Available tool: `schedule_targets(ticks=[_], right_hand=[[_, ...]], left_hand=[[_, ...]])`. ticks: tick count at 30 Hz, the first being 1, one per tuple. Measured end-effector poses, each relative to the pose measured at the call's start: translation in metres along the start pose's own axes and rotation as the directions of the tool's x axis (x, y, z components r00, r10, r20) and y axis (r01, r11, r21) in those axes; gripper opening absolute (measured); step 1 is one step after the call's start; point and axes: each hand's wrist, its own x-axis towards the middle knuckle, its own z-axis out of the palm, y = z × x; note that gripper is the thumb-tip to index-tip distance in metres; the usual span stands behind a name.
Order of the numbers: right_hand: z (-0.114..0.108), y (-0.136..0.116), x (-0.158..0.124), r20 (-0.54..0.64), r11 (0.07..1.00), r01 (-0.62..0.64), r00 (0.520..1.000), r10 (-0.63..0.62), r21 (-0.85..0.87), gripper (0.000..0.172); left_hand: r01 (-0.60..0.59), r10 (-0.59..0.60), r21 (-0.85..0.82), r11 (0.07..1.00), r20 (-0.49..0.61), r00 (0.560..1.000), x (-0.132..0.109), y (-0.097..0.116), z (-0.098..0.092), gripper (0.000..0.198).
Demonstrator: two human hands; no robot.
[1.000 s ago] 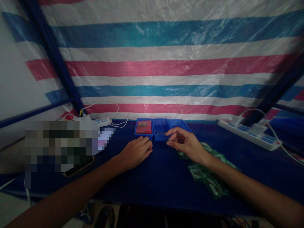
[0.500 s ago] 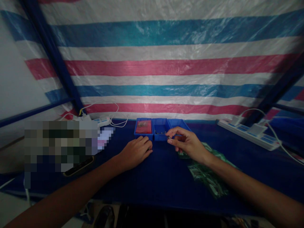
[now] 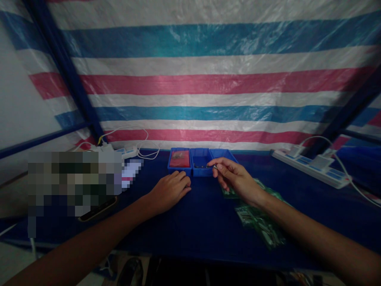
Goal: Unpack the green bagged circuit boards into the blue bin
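Note:
My left hand (image 3: 171, 190) rests on the blue table just in front of the left blue bin (image 3: 169, 168). Its fingers are curled together, and whatever they may hold is hidden. My right hand (image 3: 233, 176) hovers at the front of the middle bin (image 3: 202, 172), pinching a small shiny metal piece (image 3: 215, 167) between thumb and forefinger. A few small dark metal pieces (image 3: 197, 166) lie in that middle bin. Inside the left bin is a red packet (image 3: 179, 159). Green-edged clear bags (image 3: 262, 226) of metal parts lie under and beside my right forearm.
A third blue bin (image 3: 224, 155) stands behind my right hand. White power strips (image 3: 315, 171) with plugs and cables sit at the far right and back left. A blurred-out patch with a phone-like screen (image 3: 131, 172) covers the left side. Striped sheeting (image 3: 190, 83) hangs behind the table.
My right hand has shifted slightly right and turned, and the metal piece between its fingertips shows more plainly. My left hand stays in place; a small dark thing at its fingers no longer shows.

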Motion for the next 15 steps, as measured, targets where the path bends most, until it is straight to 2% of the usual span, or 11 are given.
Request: schedule_targets(ticks=[7, 11, 15], right_hand=[[-0.0009, -0.0022, -0.0004, -0.095, 0.989, 0.077, 0.992, -0.089, -0.126, 0.037], [-0.0019, -0.0016, -0.0006, -0.110, 0.976, 0.092, 0.987, -0.115, -0.197, 0.030], [-0.0011, 0.0012, 0.0000, -0.079, 0.975, 0.102, 0.990, -0.119, -0.196, 0.026]], left_hand=[[0.035, -0.039, -0.125, 0.992, -0.033, 0.999, -0.0010, -0.0001, 0.0010, 0.011], [0.041, -0.058, -0.234, 0.971, -0.066, 0.996, -0.0020, -0.0008, 0.0031, 0.016], [0.039, -0.066, -0.304, 0.952, -0.079, 0.995, -0.0025, -0.0015, 0.0043, 0.019]])
